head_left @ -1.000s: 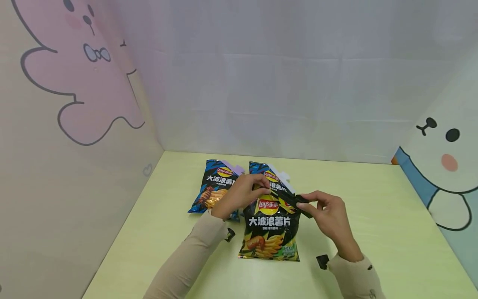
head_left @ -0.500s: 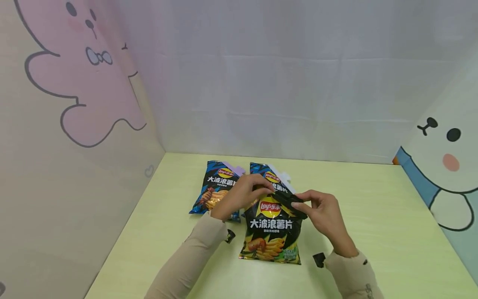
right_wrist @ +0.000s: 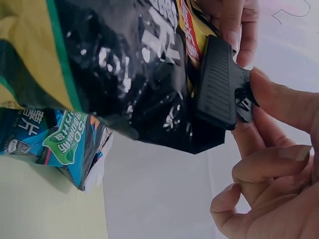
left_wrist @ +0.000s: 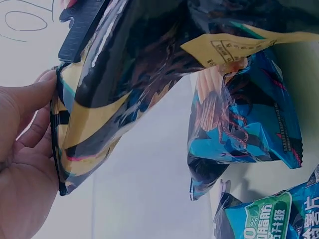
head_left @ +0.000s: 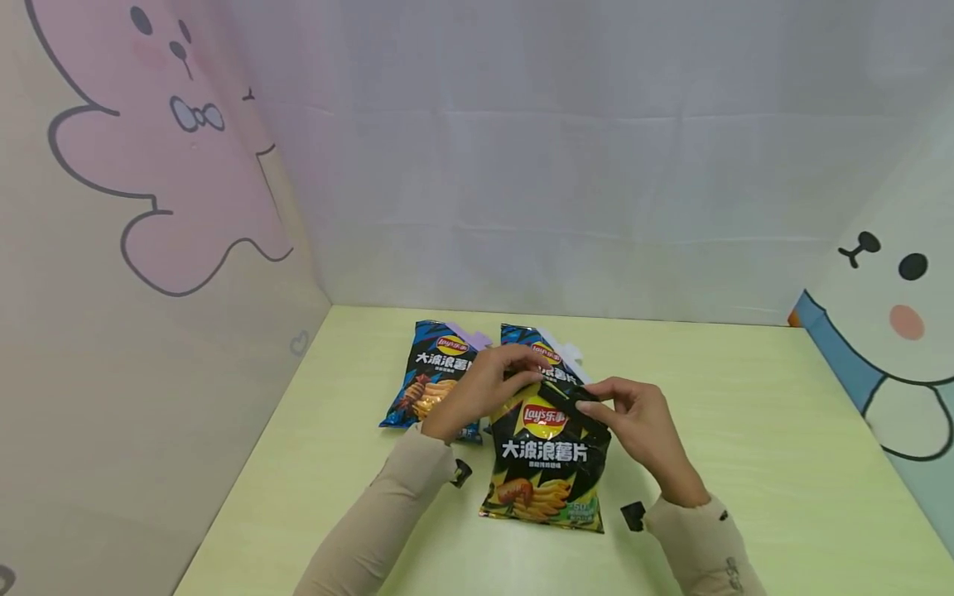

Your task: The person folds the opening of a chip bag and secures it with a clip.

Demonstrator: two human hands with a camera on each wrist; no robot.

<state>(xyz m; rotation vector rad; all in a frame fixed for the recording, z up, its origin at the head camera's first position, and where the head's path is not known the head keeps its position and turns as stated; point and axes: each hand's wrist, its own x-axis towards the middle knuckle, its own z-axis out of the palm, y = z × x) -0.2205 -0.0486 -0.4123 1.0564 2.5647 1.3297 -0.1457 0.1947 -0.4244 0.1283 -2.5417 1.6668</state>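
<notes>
A black-and-yellow bag of potato chips [head_left: 547,484] stands tilted in front of me, its upper edge folded slantwise. At that edge my left hand [head_left: 495,385] pinches the bag's left part between thumb and fingers; the left wrist view shows the thumb [left_wrist: 37,92] on the foil. My right hand [head_left: 641,426] pinches the handles of a black bag clip [right_wrist: 217,84]. The clip's long jaw lies across the folded top, near the right corner, with the foil passing into it. Left fingers [right_wrist: 232,30] are close to the clip's far end.
Behind, on the pale yellow table [head_left: 745,397], are two blue chip bags: the left one [head_left: 428,372] has a purple clip [head_left: 471,335], the right one [head_left: 517,335] a white clip [head_left: 566,352]. Small black objects [head_left: 633,516] show beside both cuffs. Printed cloth walls [head_left: 559,207] surround the table.
The black clip has turned slightly and sits lower over the bag's folded edge. My right hand has shifted a little left, and the bag's bottom right corner has moved slightly nearer me.
</notes>
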